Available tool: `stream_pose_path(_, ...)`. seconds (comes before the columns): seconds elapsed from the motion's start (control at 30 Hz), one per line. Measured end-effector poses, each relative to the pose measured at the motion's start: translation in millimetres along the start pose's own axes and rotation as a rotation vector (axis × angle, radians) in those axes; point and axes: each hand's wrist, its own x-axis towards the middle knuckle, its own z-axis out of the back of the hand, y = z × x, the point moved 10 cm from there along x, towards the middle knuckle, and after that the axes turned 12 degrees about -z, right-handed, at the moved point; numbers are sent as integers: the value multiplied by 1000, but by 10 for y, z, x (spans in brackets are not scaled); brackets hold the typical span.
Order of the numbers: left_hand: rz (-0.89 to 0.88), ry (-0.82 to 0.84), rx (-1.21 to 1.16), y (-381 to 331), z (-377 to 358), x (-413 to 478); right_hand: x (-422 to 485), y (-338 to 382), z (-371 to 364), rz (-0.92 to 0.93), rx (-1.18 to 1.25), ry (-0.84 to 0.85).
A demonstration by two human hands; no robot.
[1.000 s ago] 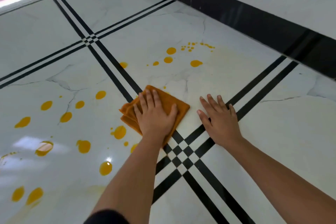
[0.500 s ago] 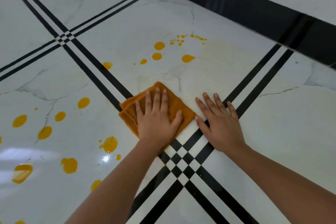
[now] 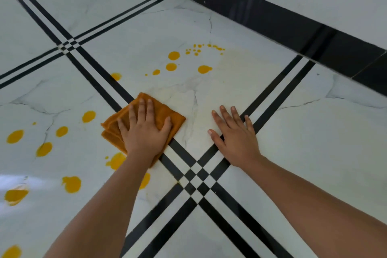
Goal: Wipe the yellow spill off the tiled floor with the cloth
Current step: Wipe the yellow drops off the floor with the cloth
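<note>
Floor: glossy white marble-look tiles, split by paired black stripes that cross in a checker pattern just below and between the two hands. Black skirting runs along the wall at top right.

Spill: not one puddle, but scattered yellow drops. One cluster sits on the far tile above the cloth: a few larger blobs plus a trail of tiny dots toward the skirting. A bigger spread covers the left tile, from beside the cloth down to the bottom-left corner. Faint yellowish haze on the tile above the right hand; judgement: smeared residue, needs a second pass.

Cloth: orange, folded into a layered square, flat on the floor, straddling the black stripe to the left of the crossing. Folding probably gives a thick pad and fresh faces to turn to.

Left hand: palm down on the cloth, fingers spread and extended, not curled round it. It pins the cloth by pressure, not by a grasp, which suits sliding it flat.

Right hand: flat on bare tile, just right of the cloth and not touching it, fingers splayed, holding nothing. Likely a brace for body weight while leaning forward.

Status, as a judgement: mid-task, most drops untouched. Nearest targets are the blobs touching or just below the cloth's lower-left edge. Risk: a loaded cloth smears instead of lifting, and the bracing palm could slip on wet glossy tile.
</note>
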Motion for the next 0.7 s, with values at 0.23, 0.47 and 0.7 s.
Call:
stream_pose_path(0.23,14,30,-5,404,84,-417,-403,675,-23,207,-25,92)
stream_pose_path(0.47,-252,102,9,216,-1,-1241,-569,683,-84,171,-85,135)
stream_pose_path(0.7,-119,63,-2,554,20,-1438,-816,985,-200,288,-152,158)
